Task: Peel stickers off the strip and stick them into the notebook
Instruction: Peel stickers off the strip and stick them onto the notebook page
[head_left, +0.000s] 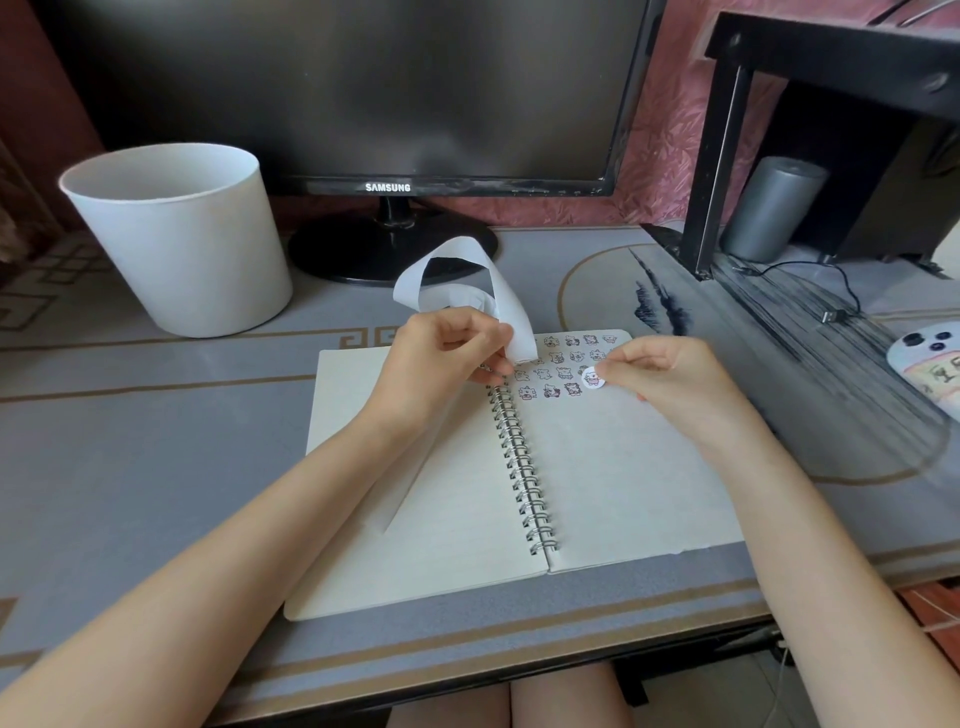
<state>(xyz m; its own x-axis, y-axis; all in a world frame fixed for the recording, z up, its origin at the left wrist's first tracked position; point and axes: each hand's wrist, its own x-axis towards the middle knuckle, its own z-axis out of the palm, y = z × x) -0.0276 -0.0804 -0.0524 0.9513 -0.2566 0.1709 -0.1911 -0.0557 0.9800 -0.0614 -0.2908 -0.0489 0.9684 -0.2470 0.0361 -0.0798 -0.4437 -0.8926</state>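
The strip (511, 312) is being pinched by the left hand (441, 356), a sticker (594, 378) by the right hand (670, 376) above the notebook (623, 467), with a bin (182, 244) and monitor (337, 88) behind.

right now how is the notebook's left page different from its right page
The left page shows no stickers; the right page has rows of small stickers across its top. The strip held by the left hand trails down over the left page, while the right hand pinches a round sticker over the right page. Both are cream, lie flat and meet at the spiral binding.
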